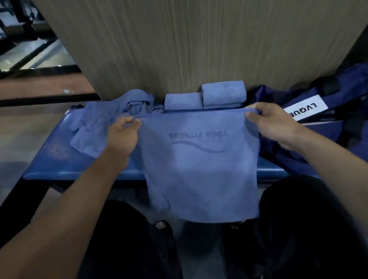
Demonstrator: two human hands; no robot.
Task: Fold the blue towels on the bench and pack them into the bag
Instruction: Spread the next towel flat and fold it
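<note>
— What are your hands doing?

— Your left hand [121, 136] and right hand [269, 124] are well apart, each pinching one top corner of a blue towel [202, 172]. You hold its top edge stretched level between them.

— Where does that towel hang?

— It drops in front of the blue worktop [49, 165], its lower edge below the worktop's front rim, between your dark-clad legs. It bears upside-down lettering, "YOGA FITNESS", over a wavy line.

— And the other towels?

— Two folded towels [205, 98] sit side by side at the back of the worktop, against the wood-grain panel [188, 34]. A crumpled heap of unfolded towels [106, 118] lies left of them, just beyond your left hand.

— The bag?

— The dark blue bag [349, 119] lies on the worktop's right end, beside your right hand, showing a white label.
</note>
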